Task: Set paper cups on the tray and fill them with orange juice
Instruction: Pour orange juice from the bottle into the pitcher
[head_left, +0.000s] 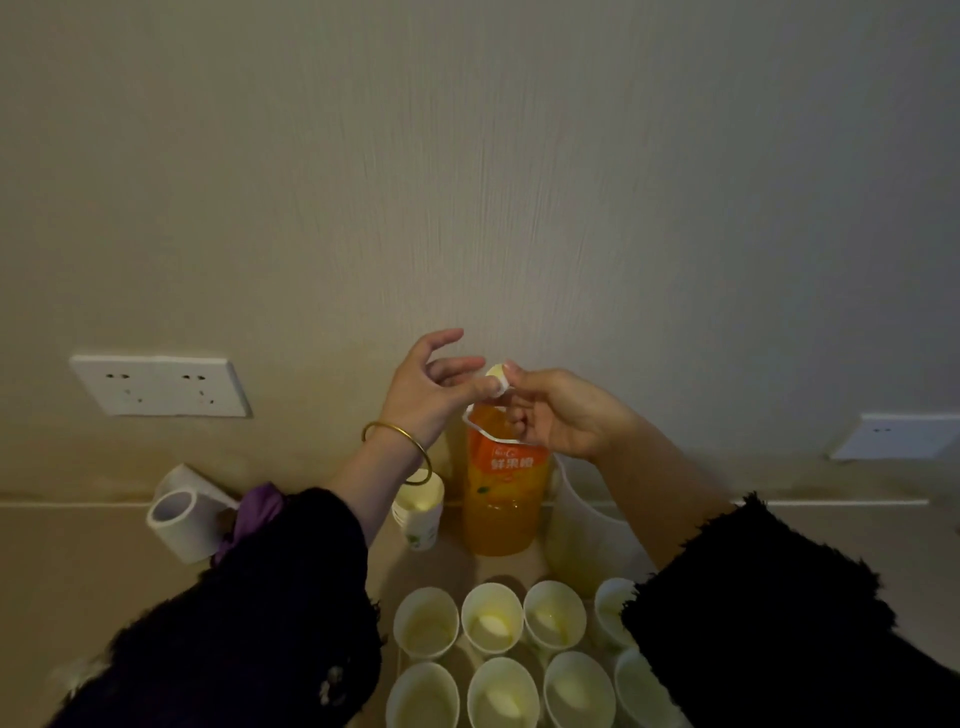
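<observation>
— Eight paper cups stood in two rows nearest the camera, between the dark sleeves. Was any of them filled?

— None, as far as I could judge. Their insides looked pale, with no orange in them. Whether a tray lay under them I could not tell; the sleeves and the frame edge hid it.

— So the setting-out looked done and the pouring had not begun?

— That was my reading. The bottle of juice stood upright behind the rows, nearly full, with a spare stack of cups just beside it on the left. Its cap was already off and held above the neck.

— Held by which hand?

— The right hand pinched it in its fingertips. The left hand was spread wide, its thumb tip just against the cap, gripping nothing.

— Any writing?

— The bottle's orange label read 鲜果橙 in white. A small logo above that was too blurred to read, and so was the green print on the stacked cups.
</observation>
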